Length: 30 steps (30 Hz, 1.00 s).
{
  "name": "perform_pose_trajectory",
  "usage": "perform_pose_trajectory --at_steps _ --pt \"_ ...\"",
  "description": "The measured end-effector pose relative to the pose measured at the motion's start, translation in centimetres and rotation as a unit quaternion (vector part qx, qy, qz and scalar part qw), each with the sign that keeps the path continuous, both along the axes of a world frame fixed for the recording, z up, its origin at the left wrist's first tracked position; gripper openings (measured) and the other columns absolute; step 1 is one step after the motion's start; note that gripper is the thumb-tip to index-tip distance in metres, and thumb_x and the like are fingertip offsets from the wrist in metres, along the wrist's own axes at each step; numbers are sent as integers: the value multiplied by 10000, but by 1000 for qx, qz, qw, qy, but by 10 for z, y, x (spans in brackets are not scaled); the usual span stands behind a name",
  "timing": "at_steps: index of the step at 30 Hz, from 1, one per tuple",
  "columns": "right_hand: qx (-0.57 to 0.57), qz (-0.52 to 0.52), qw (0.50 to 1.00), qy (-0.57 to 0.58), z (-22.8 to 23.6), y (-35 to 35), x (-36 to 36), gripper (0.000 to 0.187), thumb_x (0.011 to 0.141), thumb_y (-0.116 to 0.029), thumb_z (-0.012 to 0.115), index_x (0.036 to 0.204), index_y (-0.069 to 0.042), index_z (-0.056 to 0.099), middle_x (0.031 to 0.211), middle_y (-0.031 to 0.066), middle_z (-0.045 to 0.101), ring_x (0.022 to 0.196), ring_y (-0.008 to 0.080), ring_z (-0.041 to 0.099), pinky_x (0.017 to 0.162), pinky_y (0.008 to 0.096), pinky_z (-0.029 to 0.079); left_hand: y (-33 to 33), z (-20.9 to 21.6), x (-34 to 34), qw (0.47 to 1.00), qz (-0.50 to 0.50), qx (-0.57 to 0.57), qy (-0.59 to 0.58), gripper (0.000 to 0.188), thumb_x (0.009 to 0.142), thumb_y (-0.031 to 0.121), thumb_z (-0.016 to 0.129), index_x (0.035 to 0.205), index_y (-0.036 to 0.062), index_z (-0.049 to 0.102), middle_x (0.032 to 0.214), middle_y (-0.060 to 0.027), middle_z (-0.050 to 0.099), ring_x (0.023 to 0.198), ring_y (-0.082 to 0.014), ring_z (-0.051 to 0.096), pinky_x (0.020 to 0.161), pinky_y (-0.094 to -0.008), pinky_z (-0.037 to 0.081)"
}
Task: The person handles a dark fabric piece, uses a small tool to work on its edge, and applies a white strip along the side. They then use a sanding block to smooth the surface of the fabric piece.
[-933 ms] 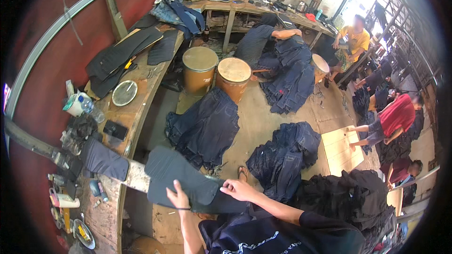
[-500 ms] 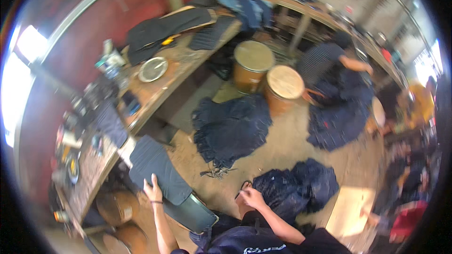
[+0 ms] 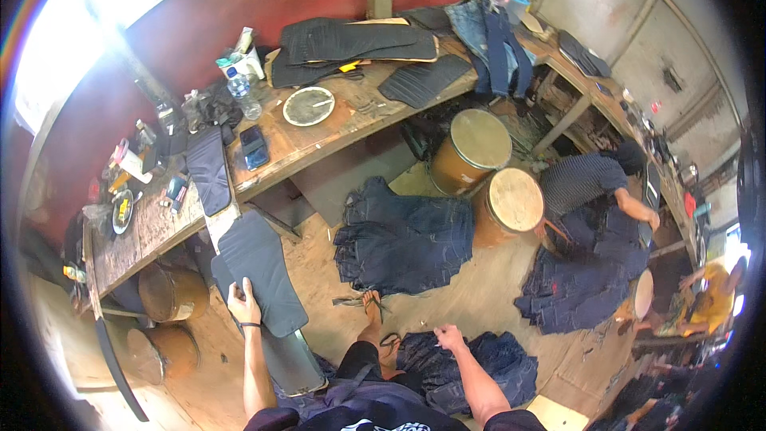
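My left hand lies on a dark grey fabric-covered panel with rounded edges, its fingers resting loosely on the surface. The panel slopes from the workbench edge toward my lap, with a darker smooth board beneath its near end. My right hand is closed above a pile of dark blue denim by my feet. A tiny pale bit shows at its fingertips, too small to name. Ahead on the floor lies a second stack of denim pieces.
The wooden workbench carries a round lid, a phone, bottles and dark padded panels. Two drums stand beyond the denim. A person bends over more denim at the right. Others sit farther right.
My view has turned left, so the bench and drums sit farther right in it. My right hand has moved from beside my leg out over the denim pile. My left hand stays on the panel.
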State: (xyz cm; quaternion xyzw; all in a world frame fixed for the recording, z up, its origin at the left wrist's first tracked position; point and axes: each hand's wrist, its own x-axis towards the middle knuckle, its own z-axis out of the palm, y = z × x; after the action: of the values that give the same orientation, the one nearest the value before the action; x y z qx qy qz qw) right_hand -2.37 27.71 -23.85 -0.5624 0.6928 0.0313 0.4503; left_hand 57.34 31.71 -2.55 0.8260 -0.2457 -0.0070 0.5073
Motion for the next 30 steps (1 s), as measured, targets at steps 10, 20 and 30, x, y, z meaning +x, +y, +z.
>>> perform_pose_trajectory --at_steps 10,20,30 --pt "-74 131 986 -77 99 -307 173 380 971 -403 734 1087 -43 769 1009 234 781 1023 426 756 903 491 584 -2 5 -8 997 52 13 54 335 1026 248 760 1043 -65 645 693 62 327 620 -56 302 524 -285 246" --pt "-223 -318 880 -273 169 -661 325 494 1006 -320 749 1168 112 572 913 143 686 664 205 658 532 363 573 0 4 -6 985 110 57 122 317 1027 209 751 1115 -74 637 730 73 364 626 -45 306 529 -268 236" --pt "-218 -378 858 -269 171 -739 288 326 1015 -254 761 1143 11 620 873 79 659 655 203 627 614 401 598 11 -5 5 983 90 81 134 313 1058 243 711 1118 -44 603 803 67 383 696 -49 352 580 -255 266"
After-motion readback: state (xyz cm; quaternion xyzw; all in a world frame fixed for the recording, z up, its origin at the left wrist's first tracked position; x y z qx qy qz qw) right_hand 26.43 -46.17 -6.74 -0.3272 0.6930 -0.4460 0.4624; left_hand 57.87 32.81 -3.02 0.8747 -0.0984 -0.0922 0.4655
